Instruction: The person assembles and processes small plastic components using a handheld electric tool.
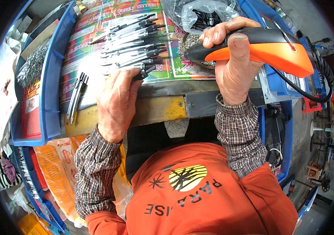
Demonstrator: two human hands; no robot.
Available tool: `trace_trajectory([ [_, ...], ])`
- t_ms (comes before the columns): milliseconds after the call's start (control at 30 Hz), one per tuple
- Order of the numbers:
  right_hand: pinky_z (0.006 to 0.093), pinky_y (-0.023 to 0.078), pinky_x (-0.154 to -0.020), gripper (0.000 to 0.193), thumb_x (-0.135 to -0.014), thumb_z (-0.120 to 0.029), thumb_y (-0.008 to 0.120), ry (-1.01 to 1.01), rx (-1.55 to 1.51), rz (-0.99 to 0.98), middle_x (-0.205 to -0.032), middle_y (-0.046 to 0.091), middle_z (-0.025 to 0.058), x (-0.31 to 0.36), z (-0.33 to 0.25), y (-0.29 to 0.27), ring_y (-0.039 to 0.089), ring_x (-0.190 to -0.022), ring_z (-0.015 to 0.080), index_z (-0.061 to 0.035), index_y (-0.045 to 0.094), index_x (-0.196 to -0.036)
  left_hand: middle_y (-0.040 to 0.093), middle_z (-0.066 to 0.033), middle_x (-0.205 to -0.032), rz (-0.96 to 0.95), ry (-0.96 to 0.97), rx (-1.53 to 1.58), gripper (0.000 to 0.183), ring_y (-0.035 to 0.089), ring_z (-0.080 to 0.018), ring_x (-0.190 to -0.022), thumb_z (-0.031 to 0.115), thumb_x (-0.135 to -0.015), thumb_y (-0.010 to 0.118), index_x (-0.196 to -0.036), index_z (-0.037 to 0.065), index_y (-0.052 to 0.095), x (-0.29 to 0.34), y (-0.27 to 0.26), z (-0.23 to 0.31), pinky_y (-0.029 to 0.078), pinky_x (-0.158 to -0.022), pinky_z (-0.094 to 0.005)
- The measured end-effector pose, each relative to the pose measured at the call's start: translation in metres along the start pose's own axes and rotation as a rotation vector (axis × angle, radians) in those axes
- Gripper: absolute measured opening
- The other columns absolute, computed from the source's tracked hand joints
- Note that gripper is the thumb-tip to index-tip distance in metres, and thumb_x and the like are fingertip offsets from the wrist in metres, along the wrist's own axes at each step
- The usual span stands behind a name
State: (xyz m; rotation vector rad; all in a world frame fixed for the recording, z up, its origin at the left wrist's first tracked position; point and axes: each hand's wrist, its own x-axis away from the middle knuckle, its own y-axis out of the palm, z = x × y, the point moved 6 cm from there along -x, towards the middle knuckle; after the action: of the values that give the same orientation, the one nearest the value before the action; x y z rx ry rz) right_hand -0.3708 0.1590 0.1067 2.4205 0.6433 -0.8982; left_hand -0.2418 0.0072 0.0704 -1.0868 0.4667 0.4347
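Note:
My right hand (235,64) is wrapped around an orange-and-black corded power tool (268,53), held above the right part of the bench. The tool's black nose points left, over a heap of small metal pieces (192,41). My left hand (118,100) rests at the bench's near edge. Its fingers are closed at the black end of a slim black-and-silver piece (148,72), partly hidden by the hand. Beyond it, several similar slim pieces (135,43) lie in a column with their black ends to the right. A few more slim pieces (77,96) lie to the left.
A blue bin (51,90) stands on the left beside a mass of thin metal parts (34,66). A clear plastic bag (198,13) with black parts sits at the back. Another blue bin (286,88) is at the right, near the tool's black cable (300,92).

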Motion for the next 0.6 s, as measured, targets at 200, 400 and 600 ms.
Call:
trace_trajectory([
  [200,0.0389,0.045,-0.067,0.039,-0.078,-0.036,0.067,-0.008,-0.026,0.017,-0.069,0.051,0.007,0.002,-0.004,-0.004,0.052,-0.063,0.0187,-0.005,0.048,-0.093,0.057,-0.0098,-0.076,-0.01,-0.079,0.117,0.021,0.057,-0.0268,-0.07,0.001,-0.072,0.063,-0.092,0.005,0.058,-0.004,0.001,0.003,0.045,-0.061,-0.0336],
  [400,0.0383,0.044,-0.068,0.045,-0.075,-0.045,0.067,0.08,-0.099,0.058,-0.069,0.051,0.0061,0.002,-0.007,-0.01,0.052,-0.062,0.0189,-0.0057,0.049,-0.09,0.054,-0.0106,-0.08,-0.064,-0.029,0.276,0.019,0.057,-0.0287,-0.07,0.001,-0.071,0.064,-0.089,0.005,0.058,-0.01,0.015,0.013,0.046,-0.06,-0.0349],
  [600,0.0373,0.043,-0.068,0.05,-0.075,-0.053,0.062,0.146,-0.167,0.107,-0.069,0.051,0.0046,0.005,-0.01,-0.019,0.051,-0.063,0.0178,-0.0072,0.051,-0.09,0.056,-0.0106,-0.077,-0.18,0.038,0.185,0.018,0.058,-0.0267,-0.069,0.002,-0.071,0.065,-0.088,0.003,0.06,-0.018,0.033,0.03,0.046,-0.061,-0.0334],
])
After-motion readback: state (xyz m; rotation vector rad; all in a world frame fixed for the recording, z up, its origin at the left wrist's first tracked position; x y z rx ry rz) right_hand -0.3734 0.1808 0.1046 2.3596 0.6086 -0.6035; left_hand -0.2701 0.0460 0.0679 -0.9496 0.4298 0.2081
